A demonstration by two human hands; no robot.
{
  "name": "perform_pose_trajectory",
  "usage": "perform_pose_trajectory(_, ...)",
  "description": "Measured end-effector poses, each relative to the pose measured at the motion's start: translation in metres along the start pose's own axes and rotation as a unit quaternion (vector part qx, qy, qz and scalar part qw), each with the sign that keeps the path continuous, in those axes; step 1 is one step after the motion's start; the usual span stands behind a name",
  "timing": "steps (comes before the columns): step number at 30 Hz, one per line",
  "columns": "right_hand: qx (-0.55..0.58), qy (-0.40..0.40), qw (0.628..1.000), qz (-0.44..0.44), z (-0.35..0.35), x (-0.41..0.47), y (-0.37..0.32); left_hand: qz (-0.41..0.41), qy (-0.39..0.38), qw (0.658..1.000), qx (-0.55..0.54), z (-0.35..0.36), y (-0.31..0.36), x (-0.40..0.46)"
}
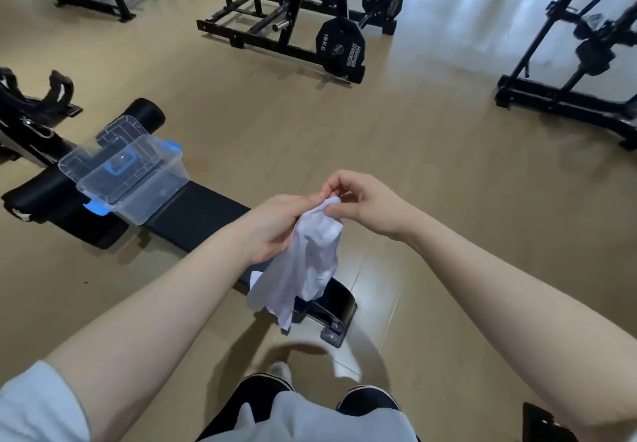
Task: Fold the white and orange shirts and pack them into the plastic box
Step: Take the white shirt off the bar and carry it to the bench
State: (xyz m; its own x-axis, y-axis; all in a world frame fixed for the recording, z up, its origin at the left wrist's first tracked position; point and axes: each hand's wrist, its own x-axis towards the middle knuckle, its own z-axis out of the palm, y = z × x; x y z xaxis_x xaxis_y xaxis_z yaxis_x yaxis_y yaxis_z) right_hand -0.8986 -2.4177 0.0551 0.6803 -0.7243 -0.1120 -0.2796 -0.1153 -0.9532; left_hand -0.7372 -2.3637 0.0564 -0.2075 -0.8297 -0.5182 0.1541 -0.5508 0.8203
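Left hand [275,224] and right hand [362,203] fingers pinch the white shirt [303,269] at its top. The shirt hangs below the fingers, over the bench [193,214]; the plastic box [134,179] sits well to their left.

A: Left hand [275,222], fingertips? 
B: Hidden behind the white shirt [303,269].
A: The bench [193,214]?
B: Mid-part covered by the left forearm and shirt.
A: Orange shirt?
B: Cannot tell.
A: Rack [579,59], right side?
B: Blurred, cut by the frame edge.
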Motion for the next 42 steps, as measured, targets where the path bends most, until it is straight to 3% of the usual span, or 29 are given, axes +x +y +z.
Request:
perform_pose_trajectory(3, 0.017, 0.033, 0.999, -0.014, -0.010, -0.022, 0.014, -0.007, 0.018, 0.999, -0.032, 0.027, -0.004, -0.005)
perform_pose_trajectory(6, 0.049, 0.113, 0.992, 0.003, -0.015, -0.040, 0.034, 0.039, 0.066, 0.995, -0.071, 0.055, -0.007, -0.012)
perform_pose_trajectory(8, 0.067, 0.122, 0.990, 0.033, -0.017, -0.053, 0.046, 0.071, 0.108, 0.984, -0.120, 0.072, -0.010, -0.018)
perform_pose_trajectory(14, 0.075, -0.082, 0.992, 0.058, -0.011, -0.095, 0.073, 0.183, 0.136, 0.942, -0.244, 0.112, -0.021, -0.039)
perform_pose_trajectory(18, -0.082, -0.142, 0.980, 0.110, -0.020, -0.120, 0.094, 0.225, 0.209, 0.901, -0.305, 0.125, -0.026, -0.049)
perform_pose_trajectory(20, -0.182, -0.192, 0.956, 0.125, -0.029, -0.129, 0.101, 0.247, 0.227, 0.888, -0.314, 0.128, -0.027, -0.053)
perform_pose_trajectory(23, -0.396, -0.249, 0.877, 0.108, -0.046, -0.138, 0.114, 0.273, 0.224, 0.862, -0.364, 0.127, -0.026, -0.060)
perform_pose_trajectory(27, -0.638, -0.197, 0.744, 0.027, -0.065, -0.142, 0.127, 0.288, 0.225, 0.837, -0.407, 0.124, -0.033, -0.063)
perform_pose_trajectory(28, -0.660, -0.172, 0.731, 0.018, -0.069, -0.142, 0.129, 0.289, 0.231, 0.836, -0.406, 0.123, -0.037, -0.062)
perform_pose_trajectory(33, -0.636, 0.036, 0.771, -0.024, -0.092, -0.141, 0.125, 0.241, 0.308, 0.837, -0.383, 0.118, -0.059, -0.060)
perform_pose_trajectory(36, -0.527, 0.104, 0.843, 0.002, -0.106, -0.140, 0.122, 0.209, 0.340, 0.849, -0.346, 0.116, -0.072, -0.056)
perform_pose_trajectory(39, -0.450, 0.134, 0.883, 0.031, -0.116, -0.135, 0.122, 0.221, 0.323, 0.864, -0.317, 0.125, -0.076, -0.051)
perform_pose_trajectory(42, -0.506, 0.034, 0.860, 0.055, -0.126, -0.136, 0.122, 0.229, 0.350, 0.874, -0.246, 0.137, -0.077, -0.051)
